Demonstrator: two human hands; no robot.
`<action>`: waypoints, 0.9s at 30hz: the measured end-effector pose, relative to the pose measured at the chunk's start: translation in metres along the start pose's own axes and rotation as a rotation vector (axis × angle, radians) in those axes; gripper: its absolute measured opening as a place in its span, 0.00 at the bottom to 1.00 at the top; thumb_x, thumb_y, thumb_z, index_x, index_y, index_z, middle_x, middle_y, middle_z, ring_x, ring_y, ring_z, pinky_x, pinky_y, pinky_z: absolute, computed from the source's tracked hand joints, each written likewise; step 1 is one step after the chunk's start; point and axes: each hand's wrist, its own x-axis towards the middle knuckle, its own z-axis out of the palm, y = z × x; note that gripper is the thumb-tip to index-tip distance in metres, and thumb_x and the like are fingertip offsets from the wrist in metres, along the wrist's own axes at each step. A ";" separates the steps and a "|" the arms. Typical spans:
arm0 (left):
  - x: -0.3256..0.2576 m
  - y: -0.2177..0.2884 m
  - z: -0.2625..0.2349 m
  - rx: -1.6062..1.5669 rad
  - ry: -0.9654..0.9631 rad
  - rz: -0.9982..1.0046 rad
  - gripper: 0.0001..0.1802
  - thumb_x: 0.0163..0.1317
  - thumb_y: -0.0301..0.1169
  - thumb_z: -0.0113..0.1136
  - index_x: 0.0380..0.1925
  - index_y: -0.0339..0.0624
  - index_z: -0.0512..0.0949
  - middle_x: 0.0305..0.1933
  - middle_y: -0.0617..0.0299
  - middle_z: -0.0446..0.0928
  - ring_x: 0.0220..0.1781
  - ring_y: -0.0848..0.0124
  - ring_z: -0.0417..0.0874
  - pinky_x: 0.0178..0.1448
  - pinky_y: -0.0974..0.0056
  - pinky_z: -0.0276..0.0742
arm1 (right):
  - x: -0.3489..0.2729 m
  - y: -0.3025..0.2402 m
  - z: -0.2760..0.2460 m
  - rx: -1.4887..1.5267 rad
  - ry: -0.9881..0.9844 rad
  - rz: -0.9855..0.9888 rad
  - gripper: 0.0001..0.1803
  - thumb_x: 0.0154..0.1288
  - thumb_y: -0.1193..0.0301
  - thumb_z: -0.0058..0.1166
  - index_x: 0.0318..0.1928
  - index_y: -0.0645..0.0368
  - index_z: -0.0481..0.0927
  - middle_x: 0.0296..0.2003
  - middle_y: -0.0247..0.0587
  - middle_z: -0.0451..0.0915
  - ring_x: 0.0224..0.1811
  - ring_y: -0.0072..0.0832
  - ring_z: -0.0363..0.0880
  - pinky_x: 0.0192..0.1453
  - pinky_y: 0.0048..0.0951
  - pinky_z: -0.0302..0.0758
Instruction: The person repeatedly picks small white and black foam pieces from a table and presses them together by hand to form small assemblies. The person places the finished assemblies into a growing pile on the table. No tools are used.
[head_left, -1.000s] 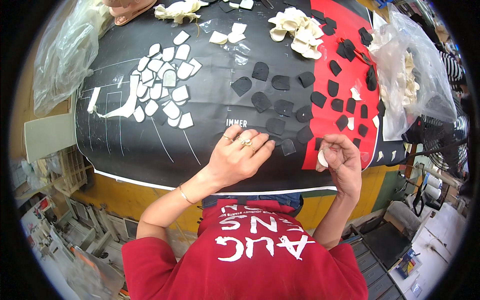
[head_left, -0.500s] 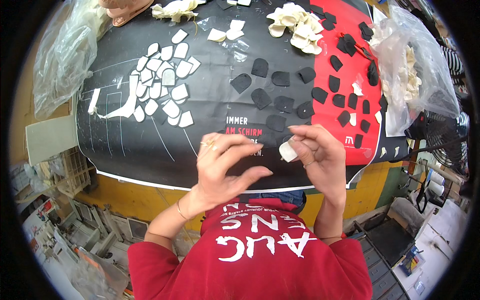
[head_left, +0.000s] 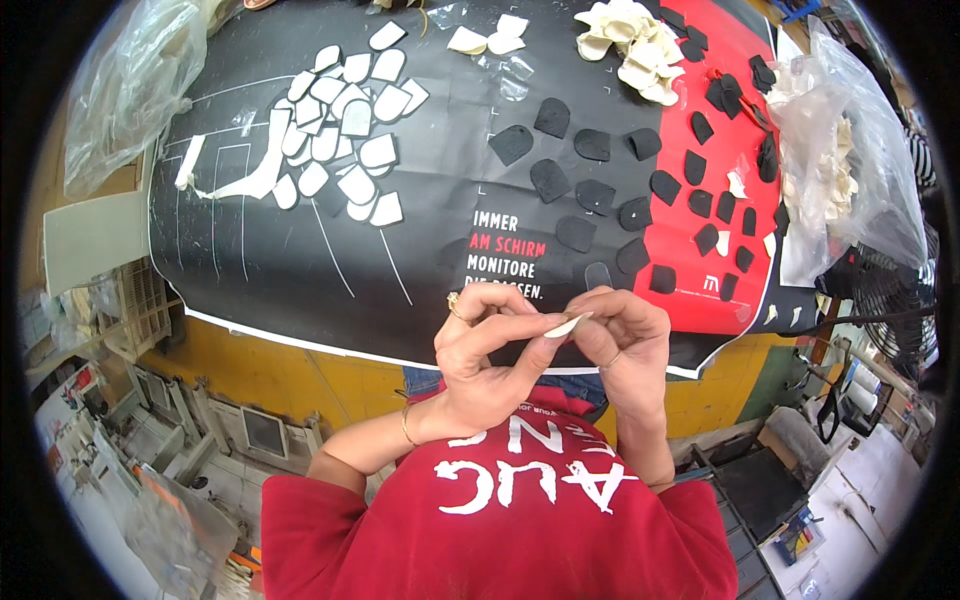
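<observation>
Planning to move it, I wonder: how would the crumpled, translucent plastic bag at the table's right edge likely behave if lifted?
The bag is probably floppy, since it sags in loose folds. Its load may shift, as separate cream, curved, thin pieces show through it. It seems unlikely to roll, given its slack, uneven shape.

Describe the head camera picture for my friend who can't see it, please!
A person's left hand and right hand pinch a small pale piece between them, near the front edge of a black-and-red mat. White round-ended pieces lie clustered at left; black round-ended pieces spread across the middle and right.
</observation>
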 end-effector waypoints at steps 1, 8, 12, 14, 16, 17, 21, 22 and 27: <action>-0.003 -0.002 0.002 -0.002 -0.008 -0.012 0.12 0.52 0.21 0.74 0.39 0.41 0.88 0.40 0.60 0.78 0.28 0.74 0.77 0.38 0.67 0.73 | -0.002 0.001 0.000 0.017 0.046 0.028 0.09 0.68 0.80 0.61 0.48 0.69 0.81 0.41 0.43 0.85 0.45 0.24 0.85 0.51 0.25 0.82; 0.000 -0.030 -0.023 0.819 -0.170 0.263 0.20 0.51 0.36 0.75 0.46 0.53 0.86 0.48 0.67 0.77 0.49 0.67 0.75 0.54 0.59 0.63 | 0.016 0.002 -0.008 -0.816 0.304 -0.063 0.10 0.67 0.78 0.63 0.47 0.68 0.84 0.35 0.40 0.88 0.36 0.17 0.85 0.42 0.20 0.81; 0.000 -0.039 -0.029 0.885 -0.257 0.365 0.23 0.48 0.34 0.76 0.48 0.53 0.85 0.55 0.66 0.76 0.52 0.65 0.74 0.56 0.57 0.62 | 0.022 0.000 -0.007 -0.869 0.152 0.115 0.10 0.68 0.79 0.62 0.48 0.68 0.83 0.38 0.37 0.87 0.36 0.15 0.82 0.40 0.17 0.78; 0.000 -0.043 -0.027 0.911 -0.278 0.398 0.24 0.48 0.34 0.76 0.49 0.53 0.85 0.56 0.65 0.76 0.53 0.64 0.74 0.56 0.57 0.64 | 0.026 0.002 -0.007 -0.914 0.172 0.082 0.09 0.67 0.78 0.63 0.47 0.67 0.84 0.36 0.35 0.87 0.33 0.14 0.81 0.39 0.17 0.77; 0.000 -0.044 -0.026 0.905 -0.299 0.400 0.25 0.48 0.34 0.76 0.50 0.53 0.85 0.56 0.64 0.76 0.53 0.64 0.74 0.56 0.57 0.64 | 0.028 0.001 -0.007 -0.984 0.178 0.049 0.09 0.67 0.78 0.63 0.47 0.67 0.84 0.34 0.35 0.87 0.32 0.13 0.81 0.38 0.17 0.77; 0.000 -0.044 -0.026 0.915 -0.303 0.406 0.25 0.48 0.34 0.76 0.51 0.53 0.84 0.57 0.64 0.76 0.53 0.64 0.74 0.56 0.58 0.65 | 0.028 0.001 -0.007 -0.982 0.170 0.058 0.09 0.67 0.78 0.63 0.46 0.67 0.84 0.34 0.35 0.87 0.32 0.13 0.81 0.38 0.17 0.77; 0.001 -0.045 -0.026 0.936 -0.310 0.406 0.26 0.48 0.34 0.76 0.51 0.53 0.84 0.56 0.63 0.76 0.54 0.64 0.74 0.57 0.58 0.64 | 0.030 -0.002 -0.007 -1.009 0.133 0.083 0.08 0.67 0.77 0.63 0.45 0.66 0.85 0.33 0.35 0.87 0.31 0.14 0.81 0.37 0.18 0.77; 0.001 -0.044 -0.026 0.940 -0.312 0.402 0.26 0.48 0.34 0.76 0.51 0.53 0.84 0.56 0.63 0.76 0.54 0.64 0.74 0.57 0.58 0.64 | 0.030 -0.003 -0.007 -1.024 0.124 0.087 0.08 0.66 0.77 0.63 0.44 0.66 0.85 0.33 0.35 0.87 0.31 0.14 0.81 0.37 0.18 0.77; 0.002 -0.043 -0.026 0.972 -0.304 0.405 0.22 0.52 0.39 0.72 0.50 0.55 0.84 0.55 0.65 0.77 0.54 0.67 0.75 0.59 0.58 0.62 | 0.031 -0.004 -0.005 -1.056 0.118 0.063 0.08 0.65 0.78 0.63 0.43 0.66 0.85 0.31 0.38 0.86 0.29 0.17 0.82 0.36 0.20 0.77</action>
